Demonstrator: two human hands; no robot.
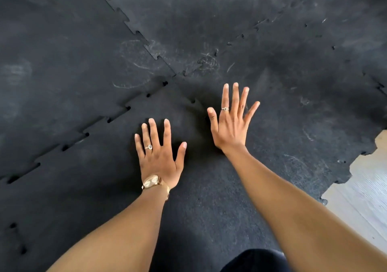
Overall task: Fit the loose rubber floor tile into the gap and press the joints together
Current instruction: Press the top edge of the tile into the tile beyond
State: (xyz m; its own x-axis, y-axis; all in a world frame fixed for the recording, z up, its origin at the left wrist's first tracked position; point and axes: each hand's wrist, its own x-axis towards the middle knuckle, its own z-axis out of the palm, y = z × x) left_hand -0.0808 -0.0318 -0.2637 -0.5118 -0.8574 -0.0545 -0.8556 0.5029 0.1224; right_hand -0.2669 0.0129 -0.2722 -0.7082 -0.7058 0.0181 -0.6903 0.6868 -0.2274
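While the loose tile [188,188] lies in the near centre of the rubber floor, it appears already dropped into its gap, its far corner meeting three neighbouring tiles at the cross joint [173,77].

Left hand [160,156]: laid flat on the tile, fingers spread, nothing gripped. A watch [152,181] is worn at the wrist.

Right hand [230,123]: also spread flat with nothing held, set farther out near the right-hand joint [195,102]; whether the palm bears full weight cannot be told.

Left seam [83,135]: small dark openings are seen along the toothed line, so the teeth are judged only partly seated. Far seams between the neighbouring tiles [134,27] look tighter.

Bare pale flooring [366,177] is exposed at the right edge, beyond a ragged toothed border.

Risks, as judged: pressure applied mid-tile rather than on the seam could leave teeth riding proud; pushing one side home could creep the tile and reopen the opposite joint; a tooth folded under would cause a lasting hump.
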